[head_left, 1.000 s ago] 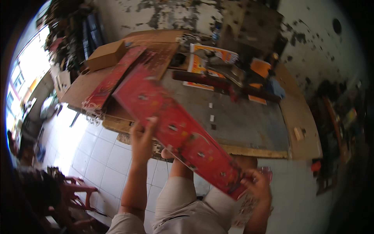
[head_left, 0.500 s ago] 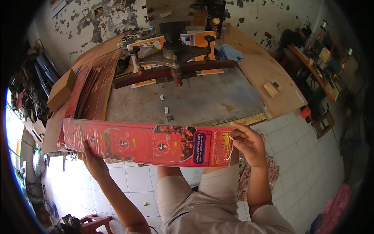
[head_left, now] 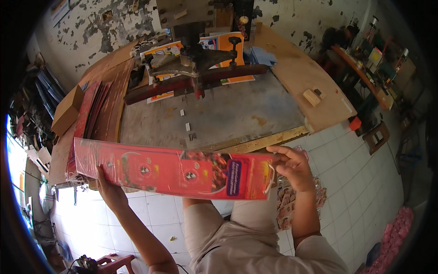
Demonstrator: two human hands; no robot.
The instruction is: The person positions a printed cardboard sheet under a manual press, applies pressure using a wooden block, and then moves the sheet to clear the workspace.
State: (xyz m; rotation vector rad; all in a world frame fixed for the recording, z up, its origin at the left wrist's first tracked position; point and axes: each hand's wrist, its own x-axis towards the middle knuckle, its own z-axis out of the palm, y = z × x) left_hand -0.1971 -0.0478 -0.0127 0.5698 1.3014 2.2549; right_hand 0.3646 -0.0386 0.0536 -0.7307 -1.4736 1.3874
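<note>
I hold a long red printed panel [head_left: 200, 176] in clear plastic level in front of my lap, with food pictures and a purple label on its face. My left hand [head_left: 112, 192] is closed on its lower left edge, the thumb in front and the other fingers hidden behind. At the other end, my right hand [head_left: 294, 169] is closed round the corner, thumb and curled fingers beside a thin whitish loop [head_left: 272, 179] that passes through the panel's end. Blur hides whether the fingers pinch the loop too.
Beyond the panel stands a press with a dark red crossbar [head_left: 196, 84] over a grey metal bed [head_left: 237, 109]. Red strips [head_left: 89, 107] and a cardboard box [head_left: 67, 111] lie left. A small wooden block [head_left: 313, 97] sits right. Printed packs [head_left: 287, 201] lie on the tiled floor.
The panel's right end has dipped slightly and its face has tilted, looking blurred now. My right hand has shifted slightly down with it; the left keeps its hold. The background has shifted in view.
</note>
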